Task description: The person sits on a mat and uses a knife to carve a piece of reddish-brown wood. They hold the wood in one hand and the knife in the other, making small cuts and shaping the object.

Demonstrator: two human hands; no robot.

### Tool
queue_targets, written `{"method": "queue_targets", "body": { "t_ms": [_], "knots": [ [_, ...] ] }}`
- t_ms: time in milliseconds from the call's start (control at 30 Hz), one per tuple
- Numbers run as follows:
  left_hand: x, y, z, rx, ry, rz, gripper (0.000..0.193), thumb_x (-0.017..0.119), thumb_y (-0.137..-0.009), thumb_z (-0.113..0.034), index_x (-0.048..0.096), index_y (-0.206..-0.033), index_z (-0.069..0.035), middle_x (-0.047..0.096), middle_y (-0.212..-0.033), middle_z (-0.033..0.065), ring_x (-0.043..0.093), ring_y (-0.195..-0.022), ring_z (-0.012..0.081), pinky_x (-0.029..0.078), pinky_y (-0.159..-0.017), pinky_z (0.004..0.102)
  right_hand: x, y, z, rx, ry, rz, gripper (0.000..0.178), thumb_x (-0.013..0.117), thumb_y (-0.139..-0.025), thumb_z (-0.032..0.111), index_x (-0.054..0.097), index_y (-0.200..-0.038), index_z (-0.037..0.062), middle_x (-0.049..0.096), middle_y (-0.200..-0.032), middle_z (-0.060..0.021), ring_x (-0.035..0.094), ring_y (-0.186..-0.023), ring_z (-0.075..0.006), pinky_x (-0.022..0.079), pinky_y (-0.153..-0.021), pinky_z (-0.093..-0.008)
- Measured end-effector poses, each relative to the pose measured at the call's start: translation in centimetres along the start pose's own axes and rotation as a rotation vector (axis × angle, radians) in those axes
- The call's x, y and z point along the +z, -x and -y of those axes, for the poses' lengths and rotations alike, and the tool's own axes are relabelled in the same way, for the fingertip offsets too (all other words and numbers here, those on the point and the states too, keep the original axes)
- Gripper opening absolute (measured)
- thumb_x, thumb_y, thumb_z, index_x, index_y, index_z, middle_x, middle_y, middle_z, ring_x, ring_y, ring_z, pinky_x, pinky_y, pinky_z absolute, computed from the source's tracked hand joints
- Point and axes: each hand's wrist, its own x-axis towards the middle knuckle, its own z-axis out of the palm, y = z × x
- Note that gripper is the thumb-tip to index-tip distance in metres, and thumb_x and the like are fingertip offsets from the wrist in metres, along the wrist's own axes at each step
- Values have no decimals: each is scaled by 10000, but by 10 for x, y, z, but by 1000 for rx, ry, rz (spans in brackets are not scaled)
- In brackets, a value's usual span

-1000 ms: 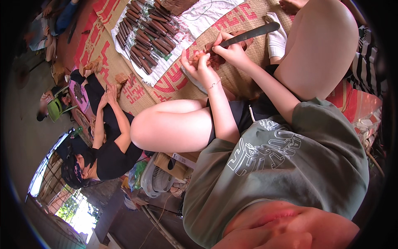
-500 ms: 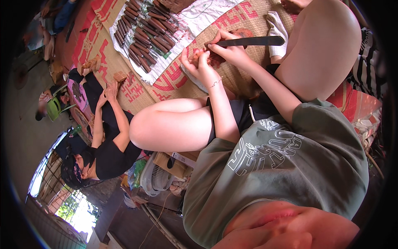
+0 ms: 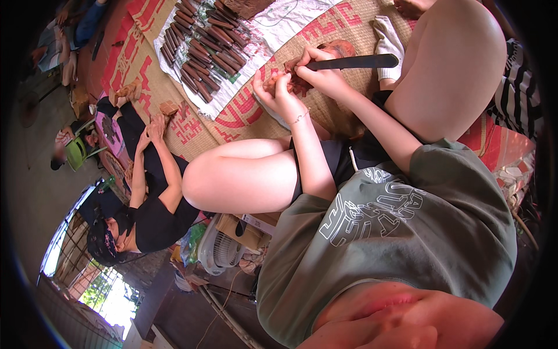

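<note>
The right hand point(image 3: 321, 71) was grasping a long dark tool point(image 3: 369, 61) like a pen, fingers curled round its near part. The tool's long axis ran crosswise, almost level, from the grip out toward the white sock point(image 3: 387, 46); its broad, rounded butt pointed to the person's right, the other end leftward at the work. Its tip was hidden by the fingers.

The left hand point(image 3: 283, 98) was grasping a small reddish-brown piece point(image 3: 300, 88) between thumb and fingers, just beside the right hand. The piece sat above the woven mat point(image 3: 200, 136), off the near right edge of the white cloth point(image 3: 293, 17). Which way its own long axis lay could not be told, since the fingers covered much of it.

Beyond the right hand showed a rounded reddish object point(image 3: 342, 46); whether it joined the piece was unclear. Wooden-handled tools point(image 3: 220, 36) lay in rows toward the cloth's left edge, mostly slanting alike.
</note>
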Motion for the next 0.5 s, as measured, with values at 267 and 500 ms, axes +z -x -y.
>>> {"method": "queue_targets", "body": {
  "t_ms": [267, 500],
  "knots": [
    [4, 1, 0, 1, -2, -3, 553, 551, -643, 74, 415, -1169, -29, 489, -828, 47, 502, -791, 134, 443, -692, 223, 1, -1, -2, 101, -155, -5, 149, 599, -690, 63, 462, -636, 34, 497, -599, 23, 433, -579, -28, 347, -495, -204],
    [-1, 3, -1, -10, -17, 18, 547, 529, -647, 85, 407, -1165, -42, 470, -844, 58, 488, -796, 137, 434, -740, 251, -1, -1, 1, 115, -86, 54, 170, 595, -700, 76, 442, -632, 48, 454, -585, 43, 405, -564, -25, 329, -481, -199]
  ]
}}
